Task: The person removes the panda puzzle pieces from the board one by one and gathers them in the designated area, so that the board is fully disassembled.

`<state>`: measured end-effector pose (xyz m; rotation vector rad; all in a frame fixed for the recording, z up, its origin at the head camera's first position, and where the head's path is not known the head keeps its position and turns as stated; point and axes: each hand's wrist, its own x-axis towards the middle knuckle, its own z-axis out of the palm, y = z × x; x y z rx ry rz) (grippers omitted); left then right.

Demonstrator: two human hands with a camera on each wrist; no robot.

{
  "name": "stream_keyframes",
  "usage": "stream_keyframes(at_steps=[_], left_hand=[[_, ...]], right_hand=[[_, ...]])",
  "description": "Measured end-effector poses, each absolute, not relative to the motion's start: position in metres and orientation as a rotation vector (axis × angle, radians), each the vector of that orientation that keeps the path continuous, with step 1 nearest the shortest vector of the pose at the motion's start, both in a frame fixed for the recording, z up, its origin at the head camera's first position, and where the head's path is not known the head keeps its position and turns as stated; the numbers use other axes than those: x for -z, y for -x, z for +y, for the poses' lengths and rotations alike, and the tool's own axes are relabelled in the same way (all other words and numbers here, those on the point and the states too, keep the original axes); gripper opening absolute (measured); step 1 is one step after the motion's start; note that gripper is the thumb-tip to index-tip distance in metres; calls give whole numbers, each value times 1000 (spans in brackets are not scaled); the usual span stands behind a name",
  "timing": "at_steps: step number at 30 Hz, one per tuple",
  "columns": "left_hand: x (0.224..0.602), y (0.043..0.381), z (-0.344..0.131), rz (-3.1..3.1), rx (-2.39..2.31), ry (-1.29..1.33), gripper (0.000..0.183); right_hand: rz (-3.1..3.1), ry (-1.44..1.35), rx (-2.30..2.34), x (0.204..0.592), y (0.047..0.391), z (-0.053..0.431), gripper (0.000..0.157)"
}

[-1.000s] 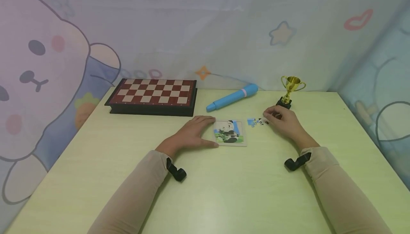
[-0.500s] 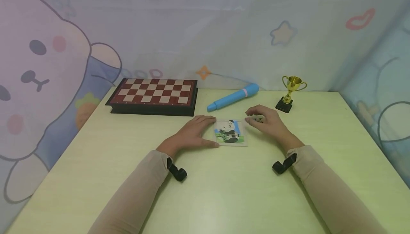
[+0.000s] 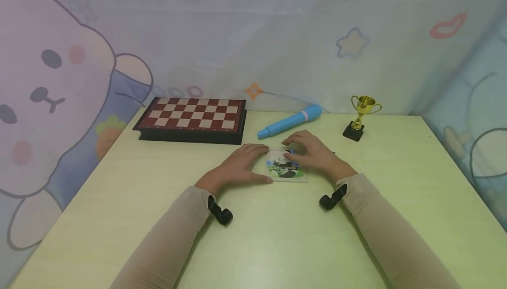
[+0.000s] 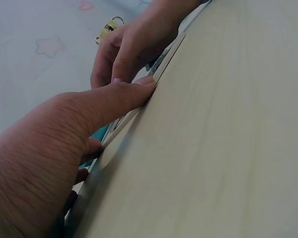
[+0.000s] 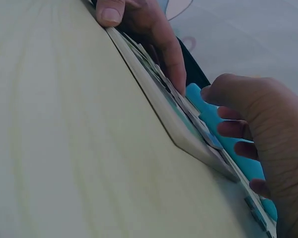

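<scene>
A small square panda jigsaw puzzle in a pale frame lies flat at the table's middle. My left hand holds its left side, the thumb at the near corner and the fingers at the far corner. Over the puzzle's right part hovers my right hand, thumb and fingers apart, nothing visible between them in the right wrist view. A puzzle piece lies raised on top of the puzzle there. Loose pieces lie on the table beyond the frame, mostly hidden by the right hand in the head view.
Behind and left stands a folded chessboard box. A blue toy microphone-like stick lies behind the puzzle. A small gold trophy cup on a black base stands at the back right. A printed curtain borders the pale table.
My right hand has moved left from the loose pieces near the trophy to over the puzzle's right part. The left hand has stayed at the frame.
</scene>
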<state>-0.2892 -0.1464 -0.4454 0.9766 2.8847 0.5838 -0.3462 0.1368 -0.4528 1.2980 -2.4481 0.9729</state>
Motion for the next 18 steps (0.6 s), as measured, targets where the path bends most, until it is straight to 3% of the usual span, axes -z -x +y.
stream_keyframes(at_steps=[18], left_hand=[[450,290,-146,2911,-585,-970,97]], right_hand=[[-2533,-1233,-846,454,343,145,28]])
